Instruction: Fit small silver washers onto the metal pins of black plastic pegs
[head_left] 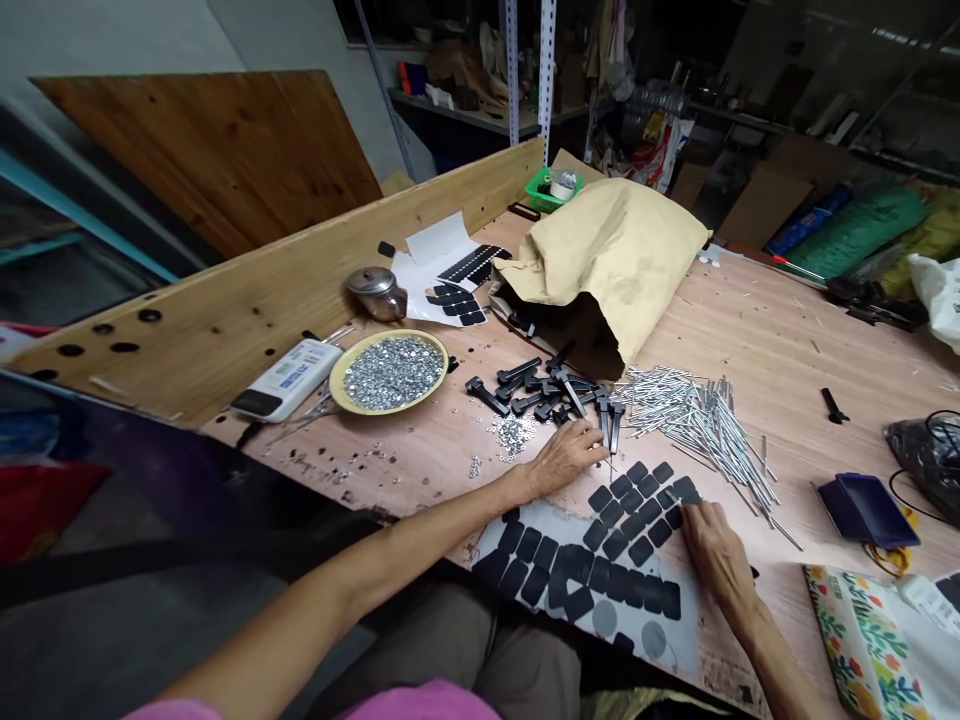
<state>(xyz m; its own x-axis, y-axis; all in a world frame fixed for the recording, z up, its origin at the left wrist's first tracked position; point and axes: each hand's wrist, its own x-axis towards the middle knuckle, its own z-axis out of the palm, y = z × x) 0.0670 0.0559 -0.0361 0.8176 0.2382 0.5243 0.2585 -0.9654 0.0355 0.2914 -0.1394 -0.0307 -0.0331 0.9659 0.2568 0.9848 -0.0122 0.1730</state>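
Note:
My left hand (568,458), fingers curled together, rests by a pile of black plastic T-shaped parts (525,385); a thin metal piece shows near its fingertips, and what it holds is unclear. Below it lie small silver nuts (513,434). At the right end of a group of black rounded pads (630,508) is my right hand (712,538). Its fingers are closed near the corner pad (685,489), and their grip is partly hidden. More black pads (577,570) cover a grey sheet (679,648) at the table's front edge. Loose metal rods (697,415) lie beyond my right hand.
A yellow bowl of nuts (337,392), a white box (289,380) and a metal pot (377,293) stand to the left. Behind the parts lies an open brown paper bag (615,240). To the right are a dark blue tray (866,512) and a floral-patterned item (847,640).

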